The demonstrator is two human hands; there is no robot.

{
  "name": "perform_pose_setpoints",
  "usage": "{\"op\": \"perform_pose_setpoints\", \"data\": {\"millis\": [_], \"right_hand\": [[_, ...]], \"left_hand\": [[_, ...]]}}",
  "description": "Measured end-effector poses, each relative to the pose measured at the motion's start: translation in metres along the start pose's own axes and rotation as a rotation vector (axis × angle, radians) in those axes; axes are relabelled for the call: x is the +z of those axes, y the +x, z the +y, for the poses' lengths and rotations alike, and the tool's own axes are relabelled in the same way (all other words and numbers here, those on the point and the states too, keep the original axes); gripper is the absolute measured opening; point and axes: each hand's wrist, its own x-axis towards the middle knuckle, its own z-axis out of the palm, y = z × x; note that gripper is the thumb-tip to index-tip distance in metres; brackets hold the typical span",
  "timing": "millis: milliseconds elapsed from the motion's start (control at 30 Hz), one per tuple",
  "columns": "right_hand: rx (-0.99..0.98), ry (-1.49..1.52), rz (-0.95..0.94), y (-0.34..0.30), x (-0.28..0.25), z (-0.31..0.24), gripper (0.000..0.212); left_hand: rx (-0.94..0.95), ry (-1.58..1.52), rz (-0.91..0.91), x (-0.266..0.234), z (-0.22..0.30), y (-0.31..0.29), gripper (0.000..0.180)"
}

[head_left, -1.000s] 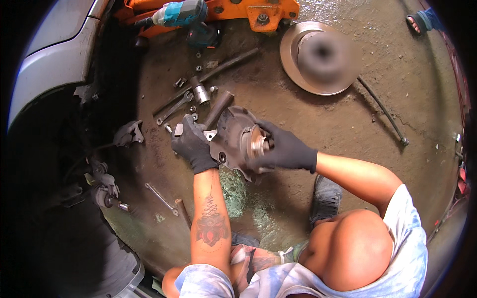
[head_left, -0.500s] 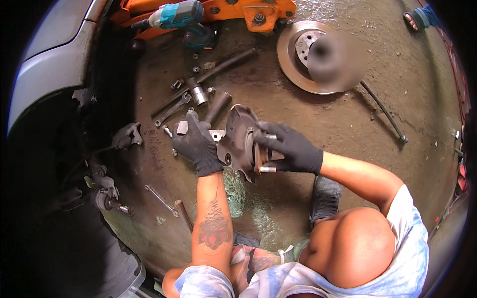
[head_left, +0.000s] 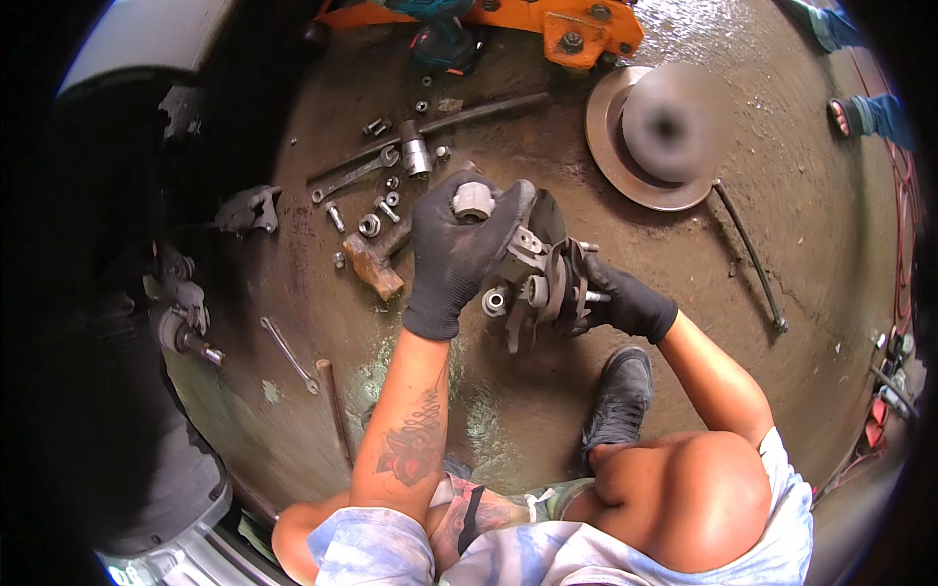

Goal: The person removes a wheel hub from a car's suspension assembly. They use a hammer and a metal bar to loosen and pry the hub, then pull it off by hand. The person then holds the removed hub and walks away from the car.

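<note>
A steering knuckle with its wheel hub is lifted in front of me, its dark splash shield and hub studs turned to the right. My left hand, black-gloved, is closed round the knuckle's upper left part. A pale grey blocky end shows between its fingers; I cannot tell whether it belongs to the knuckle. Gripping the hub side by the studs from the right is my gloved right hand, its fingers partly hidden. Just left of my left hand, a hammer with a rusty head lies on the floor.
Bolts, a wrench, a large socket and a long bar lie beyond my left hand. A brake disc sits far right, beside a thin rod. An orange jack and cordless tool are behind. A person's foot shows right.
My left hand has moved up and right and closed round the knuckle, uncovering the hammer head. The knuckle has turned, showing its back, and my right hand has shifted lower on the hub.
</note>
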Motion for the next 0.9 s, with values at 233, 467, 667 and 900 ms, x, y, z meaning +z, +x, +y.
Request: {"op": "perform_pose_setpoints", "data": {"millis": [233, 467, 667, 900], "right_hand": [[0.054, 0.141, -0.132, 0.009, 0.003, 0.004, 0.049], [-1.153, -1.363, 0.138, 0.021, 0.022, 0.004, 0.112], [-0.177, -0.585, 0.074, 0.012, 0.023, -0.014, 0.089], [-0.604, -0.969, 0.393, -0.018, 0.012, -0.003, 0.088]], "left_hand": [[-0.244, -0.303, 0.154, 0.007, -0.017, 0.0, 0.025], [-0.384, -0.467, 0.285, -0.015, -0.022, 0.0, 0.014], [-0.355, -0.576, 0.297, -0.023, -0.036, -0.005, 0.014], [-0.385, -0.534, 0.338, -0.017, -0.035, -0.008, 0.014]]}}
